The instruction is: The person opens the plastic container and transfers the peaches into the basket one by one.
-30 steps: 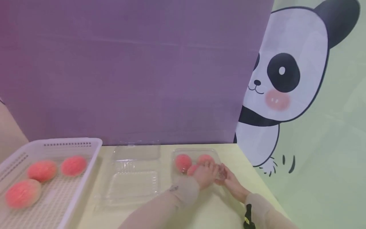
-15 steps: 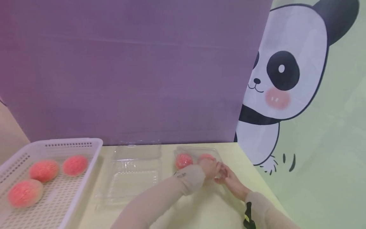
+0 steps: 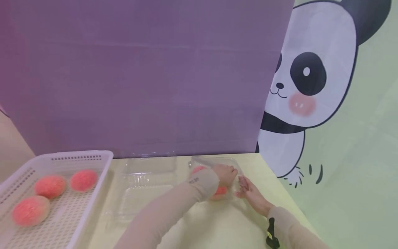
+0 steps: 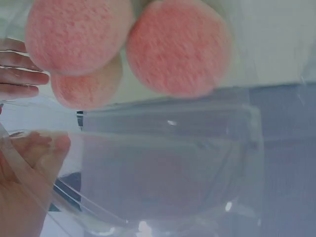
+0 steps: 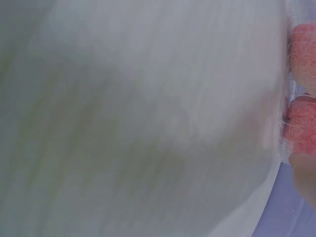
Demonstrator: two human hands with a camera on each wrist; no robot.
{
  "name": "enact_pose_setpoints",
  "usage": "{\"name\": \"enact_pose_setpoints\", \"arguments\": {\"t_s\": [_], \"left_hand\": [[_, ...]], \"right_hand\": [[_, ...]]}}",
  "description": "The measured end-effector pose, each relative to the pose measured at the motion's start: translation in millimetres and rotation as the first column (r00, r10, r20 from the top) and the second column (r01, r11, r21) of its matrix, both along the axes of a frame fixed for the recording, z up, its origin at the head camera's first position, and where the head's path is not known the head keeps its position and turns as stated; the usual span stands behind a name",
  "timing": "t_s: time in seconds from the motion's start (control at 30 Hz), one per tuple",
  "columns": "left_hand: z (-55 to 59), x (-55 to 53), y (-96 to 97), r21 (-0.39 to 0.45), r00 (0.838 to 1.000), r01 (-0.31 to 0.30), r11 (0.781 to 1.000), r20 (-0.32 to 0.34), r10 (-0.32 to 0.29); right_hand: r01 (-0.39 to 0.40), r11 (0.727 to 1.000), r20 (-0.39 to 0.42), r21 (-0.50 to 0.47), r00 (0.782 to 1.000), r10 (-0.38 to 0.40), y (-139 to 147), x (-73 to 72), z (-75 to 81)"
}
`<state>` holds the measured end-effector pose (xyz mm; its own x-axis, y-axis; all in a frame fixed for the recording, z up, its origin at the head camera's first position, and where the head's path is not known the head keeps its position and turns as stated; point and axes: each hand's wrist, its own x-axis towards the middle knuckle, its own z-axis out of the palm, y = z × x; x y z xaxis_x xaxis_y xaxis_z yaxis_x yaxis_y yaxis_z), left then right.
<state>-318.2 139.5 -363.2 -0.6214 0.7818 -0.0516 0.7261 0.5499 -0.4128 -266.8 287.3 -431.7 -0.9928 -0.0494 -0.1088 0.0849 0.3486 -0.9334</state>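
Pink rough-topped round buns (image 4: 180,47) sit in a clear plastic box at the right of the table. My left hand (image 3: 225,174) reaches over the box and grips the edge of its clear lid (image 4: 168,163), which stands tilted up. One bun (image 3: 219,193) shows below that hand at the box's front; my forearm and hand hide part of the others. My right hand (image 3: 253,197) is at the box's right side, its fingers (image 4: 19,74) straight beside the buns. In the right wrist view a fingertip (image 5: 306,173) lies close to a bun (image 5: 302,126).
A second clear box (image 3: 147,199) lies open on the table (image 3: 217,228), left of the forearm. Farther left stands a white perforated basket (image 3: 105,164) holding several pink buns (image 3: 50,186). A purple cloth (image 3: 149,86) hangs behind, and a panda picture (image 3: 308,72) covers the right wall.
My left fingers have curled, and that hand has shifted up and back with the lid's edge. The front bun has come into sight. My right hand has stayed at the box's side.
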Motion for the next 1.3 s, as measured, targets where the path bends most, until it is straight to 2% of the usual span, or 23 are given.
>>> {"name": "enact_pose_setpoints", "arguments": {"t_s": [0.03,0.07,0.13,0.23,0.33,0.4,0.47,0.53,0.6,0.63,0.77,0.8,0.83,0.87,0.93,1.03,1.1,1.2,1.27,1.3], "left_hand": [[10.5,10.2,-3.8,-0.010,1.000,-0.010,1.000,-0.001,0.010],[12.7,14.1,-5.7,-0.001,1.000,-0.004,1.000,-0.014,0.004],[14.5,21.7,-9.7,-0.005,0.998,0.020,1.000,-0.065,-0.020],[11.8,30.0,-14.1,0.026,0.995,0.027,0.999,-0.096,-0.025],[6.9,34.0,-19.0,0.088,0.999,0.000,0.996,-0.044,0.004],[3.5,35.7,-27.0,0.159,0.999,-0.029,0.987,0.018,0.027],[2.2,38.1,-39.5,0.225,0.993,-0.079,0.971,0.103,0.057],[-0.9,39.5,-55.6,0.268,0.988,-0.111,0.957,0.130,0.079],[-3.0,40.9,-73.1,0.306,0.984,-0.154,0.940,0.133,0.118],[-4.0,41.3,-81.8,0.325,0.984,-0.168,0.930,0.115,0.137],[-3.3,41.9,-109.7,0.422,0.969,-0.242,0.874,0.052,0.243],[-1.9,42.2,-114.3,0.464,0.964,-0.260,0.847,0.069,0.258],[-0.4,42.0,-118.0,0.485,0.962,-0.264,0.834,0.066,0.266],[1.2,41.8,-120.6,0.505,0.961,-0.270,0.820,0.081,0.266],[3.6,40.6,-123.9,0.524,0.964,-0.260,0.811,0.097,0.247],[6.1,38.9,-125.7,0.563,0.961,-0.275,0.779,0.179,0.210],[7.3,37.2,-125.8,0.595,0.955,-0.294,0.748,0.219,0.201],[11.9,31.4,-125.1,0.656,0.942,-0.333,0.677,0.268,0.203],[16.5,23.7,-124.6,0.708,0.928,-0.371,0.601,0.315,0.202],[18.8,18.4,-124.3,0.736,0.920,-0.388,0.555,0.339,0.194]], "right_hand": [[-0.004,1.000,-0.002,-0.012,1.000,0.004,0.3,0.4,0.5],[-0.007,1.000,-0.003,-0.021,1.000,0.007,0.3,0.8,0.9],[-0.020,0.999,-0.007,-0.034,1.000,0.019,0.8,1.4,0.4],[-0.043,0.998,-0.018,-0.047,0.999,0.042,1.3,3.0,-0.5],[-0.035,0.999,-0.028,-0.037,0.999,0.034,1.1,4.4,-2.3],[-0.030,0.999,-0.035,-0.042,0.999,0.029,0.2,5.1,-3.4],[-0.029,0.999,-0.039,-0.039,0.999,0.028,-0.8,5.1,-4.7],[-0.034,0.999,-0.035,-0.029,0.999,0.033,-1.5,4.5,-5.5],[-0.032,0.999,-0.026,-0.018,0.999,0.032,-1.6,3.7,-5.5],[-0.028,0.999,-0.019,-0.014,0.999,0.028,-1.4,3.4,-5.1],[-0.011,1.000,0.013,-0.007,1.000,0.011,0.3,1.4,-2.9],[-0.011,1.000,0.017,-0.017,1.000,0.011,0.9,1.1,-2.3],[-0.013,1.000,0.017,-0.027,1.000,0.014,1.2,0.8,-1.5],[-0.011,1.000,0.021,-0.029,1.000,0.011,1.4,0.7,-0.7],[-0.011,0.999,0.021,-0.045,1.000,0.011,1.6,0.2,0.5],[-0.008,0.998,0.029,-0.058,1.000,0.010,1.2,-0.5,1.8],[-0.006,0.999,0.039,-0.052,0.999,0.008,0.7,-1.0,2.1],[-0.001,0.999,0.052,-0.043,0.999,0.003,-0.3,-0.6,2.4],[-0.003,0.999,0.054,-0.034,0.999,0.005,-0.8,0.2,2.2],[-0.003,1.000,0.052,-0.030,0.999,0.005,-1.1,0.7,2.1]]}}
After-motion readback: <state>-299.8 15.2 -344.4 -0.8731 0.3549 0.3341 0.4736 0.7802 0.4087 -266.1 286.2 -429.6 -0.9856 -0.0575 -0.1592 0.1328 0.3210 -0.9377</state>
